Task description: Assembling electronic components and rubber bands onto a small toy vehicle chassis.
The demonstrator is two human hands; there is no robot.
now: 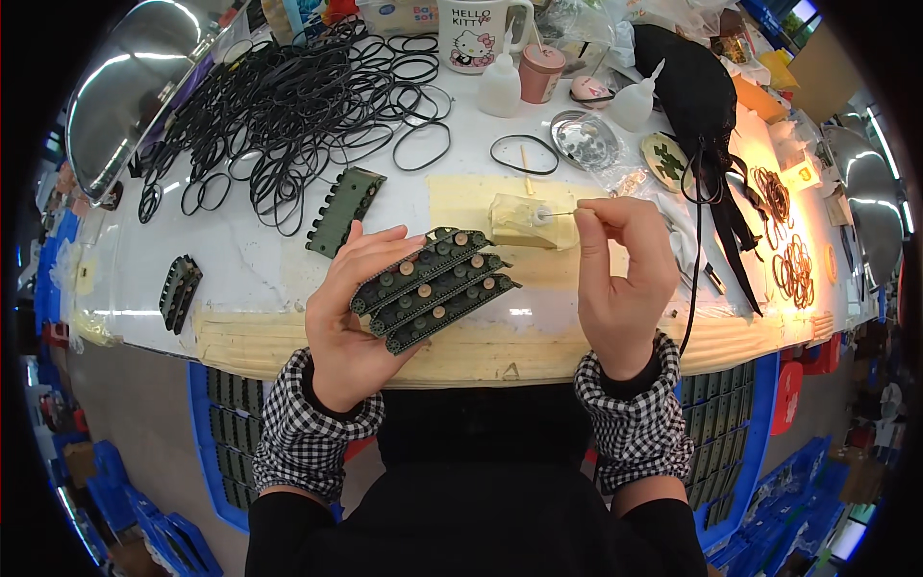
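Note:
My left hand (pixel 336 303) is closed around three dark green toy tank track pieces (pixel 437 288), held side by side with their round wheels facing up. My right hand (pixel 625 274) pinches a thin needle-like rod (pixel 561 213) between thumb and forefinger. The rod's far end reaches a small whitish spot on top of a block wrapped in yellowish tape (pixel 514 229); whether it touches cannot be told. Left of the block lies a flat green toy hull part (pixel 346 212). Farther left on the table is another track piece (pixel 179 293).
A tangle of black rubber bands (pixel 288 115) covers the back left. Behind the block stand a white mug (pixel 471 38), squeeze bottles (pixel 500 88) and a pink tub (pixel 541 73). At right lies a black bag (pixel 687 91) with straps. Blue trays (pixel 204 423) of green parts sit below the table edge.

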